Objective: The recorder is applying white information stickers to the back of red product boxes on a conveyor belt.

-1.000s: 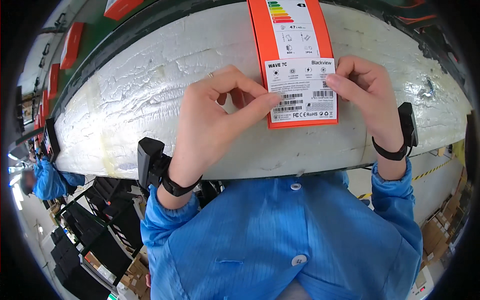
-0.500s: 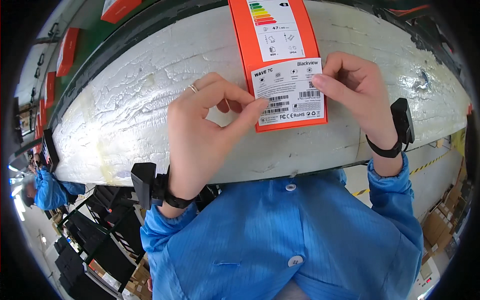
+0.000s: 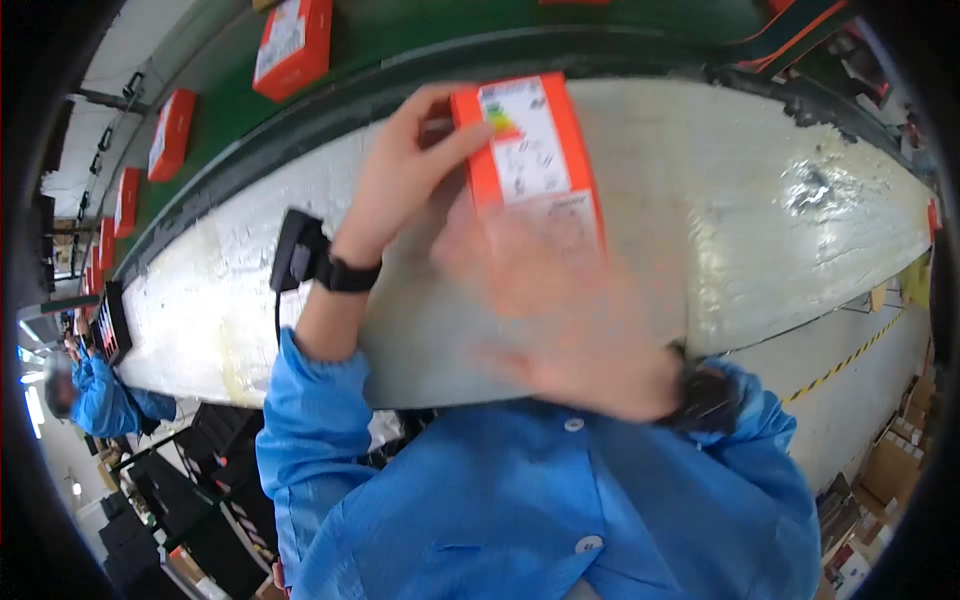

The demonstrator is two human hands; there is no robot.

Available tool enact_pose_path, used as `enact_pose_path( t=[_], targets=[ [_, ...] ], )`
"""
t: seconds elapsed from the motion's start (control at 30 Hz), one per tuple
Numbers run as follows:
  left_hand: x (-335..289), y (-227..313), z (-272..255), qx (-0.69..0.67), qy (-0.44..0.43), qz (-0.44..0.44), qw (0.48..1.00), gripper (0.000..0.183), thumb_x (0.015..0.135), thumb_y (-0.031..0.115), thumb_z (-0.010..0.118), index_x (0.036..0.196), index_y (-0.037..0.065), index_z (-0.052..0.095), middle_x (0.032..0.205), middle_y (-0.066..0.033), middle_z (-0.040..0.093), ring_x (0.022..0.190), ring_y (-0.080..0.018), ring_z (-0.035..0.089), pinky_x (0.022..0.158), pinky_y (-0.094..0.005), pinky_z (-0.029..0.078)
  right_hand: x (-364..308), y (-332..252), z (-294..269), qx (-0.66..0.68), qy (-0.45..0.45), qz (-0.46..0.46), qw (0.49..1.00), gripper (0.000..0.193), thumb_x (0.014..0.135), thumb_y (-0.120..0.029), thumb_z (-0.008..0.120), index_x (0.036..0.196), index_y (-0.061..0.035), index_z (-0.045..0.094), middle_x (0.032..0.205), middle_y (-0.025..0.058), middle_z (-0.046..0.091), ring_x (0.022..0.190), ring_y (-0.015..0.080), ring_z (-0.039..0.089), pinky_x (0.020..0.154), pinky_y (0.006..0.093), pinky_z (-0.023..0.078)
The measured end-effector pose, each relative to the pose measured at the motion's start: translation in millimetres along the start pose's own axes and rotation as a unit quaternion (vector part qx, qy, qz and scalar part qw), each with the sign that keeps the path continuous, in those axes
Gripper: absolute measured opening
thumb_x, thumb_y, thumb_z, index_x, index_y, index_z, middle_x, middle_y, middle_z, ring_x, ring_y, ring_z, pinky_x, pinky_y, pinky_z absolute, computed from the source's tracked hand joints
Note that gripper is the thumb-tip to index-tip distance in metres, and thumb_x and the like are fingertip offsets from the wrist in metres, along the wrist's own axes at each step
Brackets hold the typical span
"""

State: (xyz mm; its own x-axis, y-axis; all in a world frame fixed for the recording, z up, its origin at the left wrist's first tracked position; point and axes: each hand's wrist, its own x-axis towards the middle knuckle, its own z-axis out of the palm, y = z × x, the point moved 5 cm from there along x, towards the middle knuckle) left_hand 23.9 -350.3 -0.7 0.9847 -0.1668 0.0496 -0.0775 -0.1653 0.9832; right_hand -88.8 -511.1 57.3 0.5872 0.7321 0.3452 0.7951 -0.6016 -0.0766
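Observation:
An orange-red box lies on the pale, film-covered tabletop in front of me. A white label with a coloured energy scale covers its upper part, and a second white label sits below. My left hand is closed around the box's upper left, its thumb on the energy label and its other fingers at the side. Over the lower part of the box sweeps my right hand, smeared by motion. Its fingers cannot be made out, nor whether it touches the box, whose lower end is hidden.
Beyond the tabletop runs a green conveyor carrying several orange-red boxes, one of them at the far left. A person in blue works at the left. Cardboard cartons stand on the floor at the right.
My left hand has gone from the lower label to the box's upper left and grips it. The right hand has swept down and left from the lower label. More of the conveyor shows.

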Motion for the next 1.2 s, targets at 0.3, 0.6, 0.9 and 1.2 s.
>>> enact_pose_path(
  t=[0.3,0.6,0.9,1.2],
  targets=[
    [-74.0,15.4,32.6,0.219,0.114,0.013,0.969,0.044,0.076,0.028,0.085,0.092,0.001,0.053,0.080,-0.0123,0.062,0.075,-0.0238,0.065,0.065,-0.0325,0.052,-48.6,100.4,-20.3,0.076,-0.113,0.041,0.990,0.082,0.075,-0.037,0.077,0.146,-0.0150,0.043,0.145,0.0245,0.038,0.133,0.0435,0.037,0.109,0.0553,0.030],
    [-104.7,-19.7,-23.3,0.050,0.191,-0.031,0.980,0.019,0.098,0.018,0.057,0.104,0.000,0.058,0.089,-0.0068,0.065,0.083,-0.0121,0.060,0.072,-0.0261,0.048,118.4,149.5,14.3,0.072,0.014,-0.190,0.979,0.073,0.072,-0.024,0.078,0.139,-0.0230,0.052,0.142,0.0194,0.041,0.125,0.0380,0.044,0.105,0.0507,0.036],
    [-117.4,-20.8,-26.1,0.062,0.188,-0.039,0.979,0.017,0.099,0.015,0.056,0.104,-0.001,0.058,0.089,-0.0065,0.064,0.083,-0.0132,0.060,0.076,-0.0271,0.047,182.8,308.1,45.1,-0.134,0.027,0.309,0.941,0.081,0.074,-0.060,0.072,0.144,-0.0272,0.046,0.147,0.0238,0.036,0.132,0.0443,0.040,0.104,0.0577,0.035],
    [-80.3,12.2,5.2,0.130,0.088,0.013,0.987,0.027,0.097,0.017,0.058,0.119,0.002,0.053,0.109,-0.0113,0.061,0.100,-0.0213,0.059,0.086,-0.0323,0.047,77.2,246.5,7.7,-0.016,0.042,0.278,0.960,0.072,0.078,-0.037,0.068,0.145,-0.0249,0.042,0.129,0.0217,0.047,0.108,0.0458,0.055,0.091,0.0487,0.051]
  ],
)
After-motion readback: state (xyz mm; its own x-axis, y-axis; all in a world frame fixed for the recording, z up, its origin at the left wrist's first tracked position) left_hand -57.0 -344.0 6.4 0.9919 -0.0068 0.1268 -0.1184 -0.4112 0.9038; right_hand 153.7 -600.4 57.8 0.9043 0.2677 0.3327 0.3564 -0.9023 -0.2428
